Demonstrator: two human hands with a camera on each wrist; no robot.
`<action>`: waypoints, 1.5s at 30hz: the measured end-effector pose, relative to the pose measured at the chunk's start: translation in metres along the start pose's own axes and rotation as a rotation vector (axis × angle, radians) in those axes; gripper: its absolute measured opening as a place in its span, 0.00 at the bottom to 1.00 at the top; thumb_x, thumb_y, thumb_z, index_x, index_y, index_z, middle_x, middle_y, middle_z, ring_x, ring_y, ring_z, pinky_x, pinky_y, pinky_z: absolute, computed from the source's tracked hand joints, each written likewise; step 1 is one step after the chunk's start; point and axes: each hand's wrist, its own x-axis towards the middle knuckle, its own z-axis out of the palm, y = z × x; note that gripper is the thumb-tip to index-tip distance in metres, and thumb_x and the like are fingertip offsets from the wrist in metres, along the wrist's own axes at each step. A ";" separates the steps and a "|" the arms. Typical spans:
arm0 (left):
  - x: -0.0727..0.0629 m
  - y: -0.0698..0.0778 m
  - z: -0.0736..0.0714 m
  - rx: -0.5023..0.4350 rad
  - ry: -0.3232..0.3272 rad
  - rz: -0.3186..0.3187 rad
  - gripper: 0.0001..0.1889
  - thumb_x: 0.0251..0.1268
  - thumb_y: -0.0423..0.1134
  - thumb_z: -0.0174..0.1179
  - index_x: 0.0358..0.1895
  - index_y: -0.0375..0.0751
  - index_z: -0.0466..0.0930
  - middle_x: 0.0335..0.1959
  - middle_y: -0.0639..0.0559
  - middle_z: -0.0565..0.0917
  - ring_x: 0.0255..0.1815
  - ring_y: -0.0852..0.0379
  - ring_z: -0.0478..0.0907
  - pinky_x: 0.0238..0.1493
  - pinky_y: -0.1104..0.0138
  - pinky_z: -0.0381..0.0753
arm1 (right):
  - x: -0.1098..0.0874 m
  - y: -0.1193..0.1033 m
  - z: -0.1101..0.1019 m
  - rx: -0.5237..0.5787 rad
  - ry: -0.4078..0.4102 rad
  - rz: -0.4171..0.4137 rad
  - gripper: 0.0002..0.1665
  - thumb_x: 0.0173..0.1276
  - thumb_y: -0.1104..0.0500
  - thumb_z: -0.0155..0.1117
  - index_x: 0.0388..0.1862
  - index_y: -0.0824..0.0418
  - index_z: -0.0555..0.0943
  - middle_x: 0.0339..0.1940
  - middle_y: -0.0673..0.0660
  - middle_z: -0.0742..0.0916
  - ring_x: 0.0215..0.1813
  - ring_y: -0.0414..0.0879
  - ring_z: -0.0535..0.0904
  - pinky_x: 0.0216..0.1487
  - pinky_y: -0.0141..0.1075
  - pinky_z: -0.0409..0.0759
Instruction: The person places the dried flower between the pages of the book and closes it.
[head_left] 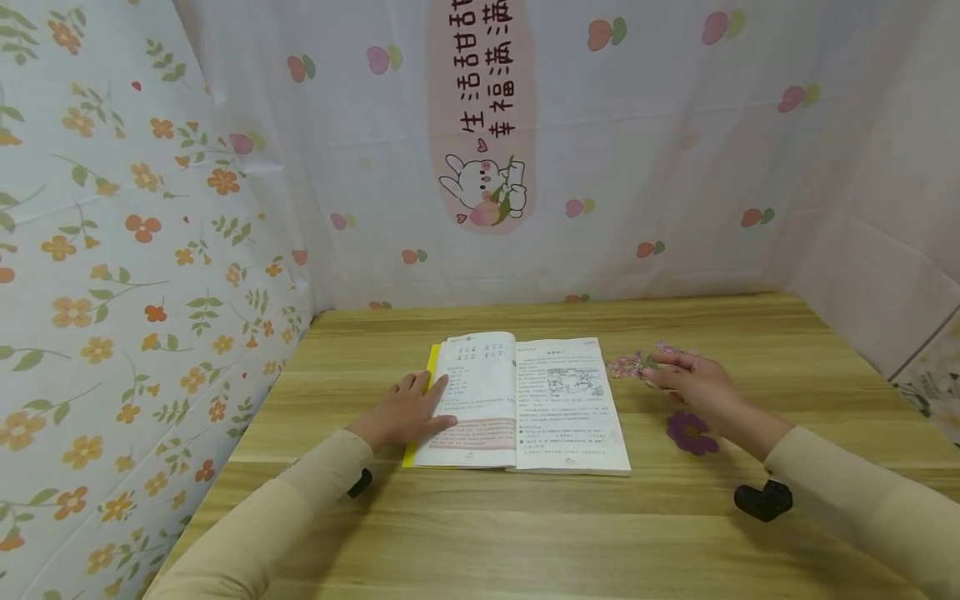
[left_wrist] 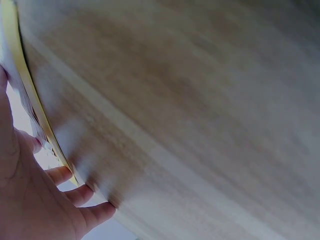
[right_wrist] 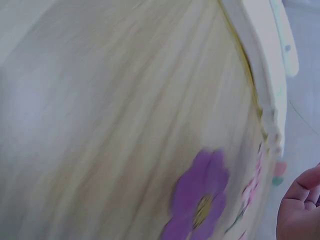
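Observation:
An open book (head_left: 570, 417) with printed pages and a yellow cover edge lies on the table. My left hand (head_left: 408, 408) rests across its left page, thumb on the paper and the other fingers along the outer edge; the left wrist view shows those fingertips at the yellow cover (left_wrist: 37, 102). My right hand (head_left: 697, 383) is bent over a spray of small pink flowers (head_left: 624, 367) right of the book, fingertips right at a green bit of it. I cannot tell whether they pinch it. A flat purple flower (head_left: 692, 433) lies just below this hand.
The wood-grained table (head_left: 480, 533) runs up to a white curtain (head_left: 637, 167) with fruit prints at the back. A flower-patterned cloth (head_left: 112, 333) hangs on the left. Black wrist-worn pieces show under both forearms, the right one (head_left: 763, 500) low over the table.

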 end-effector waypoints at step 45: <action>0.001 0.000 0.001 0.015 -0.006 -0.017 0.43 0.69 0.67 0.44 0.78 0.42 0.49 0.72 0.35 0.57 0.70 0.36 0.55 0.65 0.45 0.59 | 0.057 -0.048 0.138 0.037 -0.201 0.034 0.12 0.63 0.63 0.69 0.42 0.67 0.78 0.29 0.55 0.81 0.28 0.43 0.76 0.32 0.35 0.77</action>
